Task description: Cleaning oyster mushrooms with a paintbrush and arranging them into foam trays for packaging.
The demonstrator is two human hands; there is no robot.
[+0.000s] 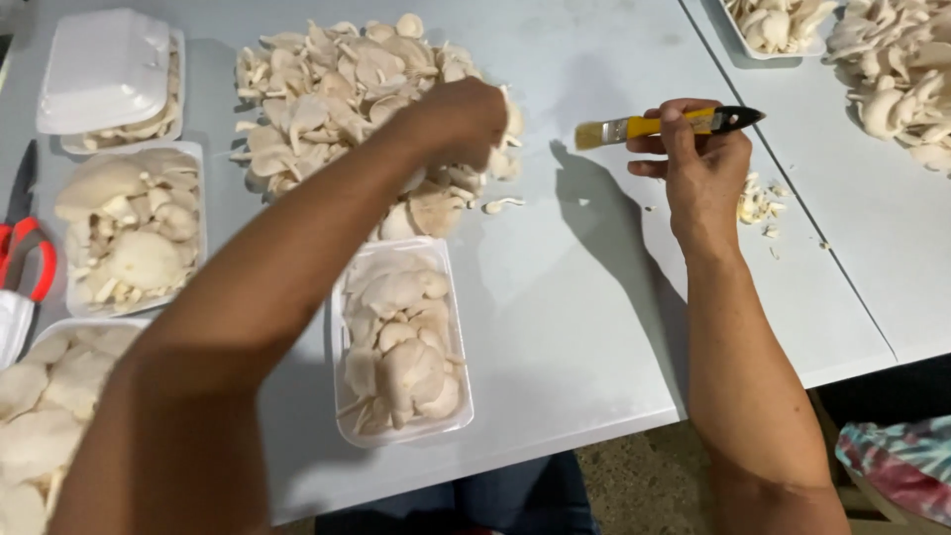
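On pale grey tabletop [594, 327], seen from above. Left hand [458, 121] reaches into loose heap of cream-white oyster mushrooms [337, 89], fingers curled down among the caps; whether it grips one cannot be told. Right hand [698, 163] closed around yellow-handled flat brush with pale bristles and black end [659, 125], held level above the table, bristles pointing left.

Progress, as judged: white foam tray near the table edge [342, 327] looks full of mushrooms. Further filled trays at left [200, 198], one covered by an upturned white foam tray [104, 69]. Large heap remains unsorted, so much is left. Small pile of pale trimmings [758, 203] lies just beside the right hand.

Surface: two tables butted together, seam running diagonally at right; second table [872, 258] carries another mushroom heap and tray. Red-handled scissors [25, 253] at far left edge. Bare gritty floor [644, 485] below; patterned fabric at lower right corner.
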